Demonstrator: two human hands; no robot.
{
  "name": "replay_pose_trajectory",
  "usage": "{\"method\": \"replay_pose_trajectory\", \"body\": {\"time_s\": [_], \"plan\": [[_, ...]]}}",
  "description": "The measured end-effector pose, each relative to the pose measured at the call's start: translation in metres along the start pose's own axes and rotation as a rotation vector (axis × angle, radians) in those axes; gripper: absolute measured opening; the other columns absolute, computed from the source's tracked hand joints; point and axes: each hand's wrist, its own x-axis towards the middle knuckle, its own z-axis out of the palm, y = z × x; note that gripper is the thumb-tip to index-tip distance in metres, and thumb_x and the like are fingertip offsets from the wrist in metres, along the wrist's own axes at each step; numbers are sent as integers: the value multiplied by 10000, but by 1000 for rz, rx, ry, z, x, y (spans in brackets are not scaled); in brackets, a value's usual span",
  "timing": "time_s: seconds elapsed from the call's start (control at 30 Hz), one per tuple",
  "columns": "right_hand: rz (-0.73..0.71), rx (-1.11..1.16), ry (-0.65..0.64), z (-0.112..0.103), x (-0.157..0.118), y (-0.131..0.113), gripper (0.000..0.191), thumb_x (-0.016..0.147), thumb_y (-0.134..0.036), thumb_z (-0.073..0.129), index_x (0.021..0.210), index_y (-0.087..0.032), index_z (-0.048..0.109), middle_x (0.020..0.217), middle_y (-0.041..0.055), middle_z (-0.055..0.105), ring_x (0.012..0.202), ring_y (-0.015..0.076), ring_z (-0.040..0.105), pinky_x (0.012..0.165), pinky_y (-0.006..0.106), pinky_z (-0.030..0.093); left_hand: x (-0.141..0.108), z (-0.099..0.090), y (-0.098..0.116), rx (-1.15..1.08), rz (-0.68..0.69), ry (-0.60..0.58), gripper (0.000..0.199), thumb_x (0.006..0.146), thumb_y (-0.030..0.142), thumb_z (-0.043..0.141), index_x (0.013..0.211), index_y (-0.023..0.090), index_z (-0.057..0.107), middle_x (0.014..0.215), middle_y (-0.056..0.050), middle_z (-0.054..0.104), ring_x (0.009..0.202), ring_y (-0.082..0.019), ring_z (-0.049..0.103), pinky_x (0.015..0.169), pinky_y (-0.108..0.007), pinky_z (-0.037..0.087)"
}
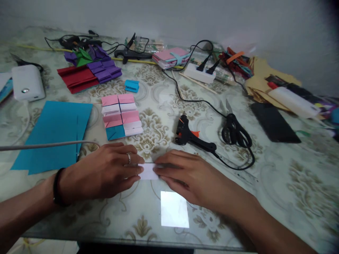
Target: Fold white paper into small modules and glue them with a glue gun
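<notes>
A small white piece of paper point(148, 171), narrow and seemingly folded, lies on the table between my hands. My left hand point(106, 169), with a ring and a dark wristband, presses the paper's left end under its fingertips. From the other side, the fingers of my right hand point(182, 173) hold its right end. Both hands cover the paper's ends. Just beyond my left hand sit small folded papers point(122, 114) in pink, white and blue, arranged in two columns. A black glue gun point(193, 135) rests on its side past my right hand.
Blue sheets point(53, 130) lie at left under a grey cable point(47, 145), near a white power bank point(28, 83). Scissors point(231, 123) and a black phone point(275, 121) lie right. Red point(79, 77) and purple folded papers point(104, 70) and a power strip point(200, 73) stand behind.
</notes>
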Motion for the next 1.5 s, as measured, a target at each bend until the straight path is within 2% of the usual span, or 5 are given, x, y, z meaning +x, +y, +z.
{"method": "replay_pose_trajectory", "body": {"time_s": [0.2,0.37,0.73,1.03,1.5], "plan": [[32,68,79,4,2,3,161,1068,-175,614,1065,-178,775,1074,79,795,976,222,734,894,380,614,1,7,0,-70,-115,-6,123,1055,147,626,1117,144,733,1047,-70,784,985,-241,695,897,-387,545],[153,100,147,10,4,4,37,1041,-205,680,1037,-200,717,953,53,760,886,214,714,786,336,584,1,14,5,-110,-208,-35,85,1043,154,641,1036,166,724,987,-56,726,948,-235,685,848,-368,528],[90,90,143,17,6,1,115,1018,-137,656,928,-185,709,856,39,735,800,204,667,727,318,532,0,19,8,-164,-125,32,187,1033,73,552,931,161,682,929,-43,704,847,-192,650,745,-320,474],[221,207,89,7,4,1,71,981,-152,725,947,-200,686,896,17,711,789,170,683,714,271,523,1,20,6,-135,-140,30,208,1024,91,541,886,168,676,867,-29,694,776,-186,640,685,-323,450],[210,212,276,-14,2,-5,246,1095,-196,498,852,-223,522,782,-10,540,714,160,543,671,281,439,-1,12,9,-155,-190,-5,154,1033,116,542,988,175,676,934,-53,704,847,-198,680,735,-312,514]]}}
